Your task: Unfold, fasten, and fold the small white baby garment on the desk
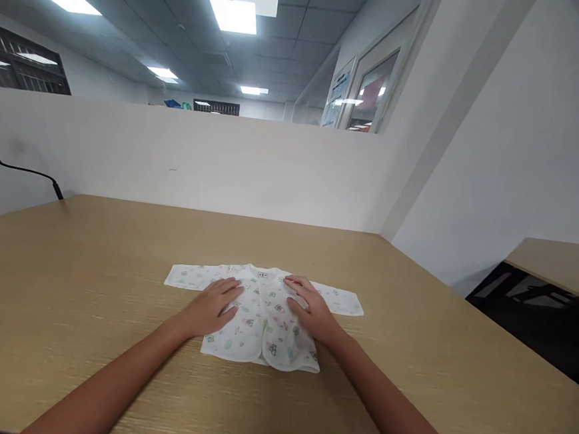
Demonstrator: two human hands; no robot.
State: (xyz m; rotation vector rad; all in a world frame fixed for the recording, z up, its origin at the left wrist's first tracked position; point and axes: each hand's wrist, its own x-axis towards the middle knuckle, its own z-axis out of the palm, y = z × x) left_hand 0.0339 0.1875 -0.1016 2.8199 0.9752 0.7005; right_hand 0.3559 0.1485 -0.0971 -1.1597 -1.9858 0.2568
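Observation:
A small white baby shirt (250, 324) with a green and pink print lies spread out on the wooden table (97, 259). Its collar points away from me, and both long sleeves stretch out to the sides. Down the middle runs a front opening, parted a little at the hem. My left hand (213, 308) rests flat on the left side of the chest, fingers stretched out. On the right side, my right hand (313, 309) lies on the cloth with its fingers apart. Neither hand grips the fabric.
A low white partition (215, 162) runs along the table's far edge and meets a wall (503, 126) on the right. A black cable (20, 168) hangs down at the far left. Beyond the table's right edge stands another wooden surface (569, 268) with a dark underside.

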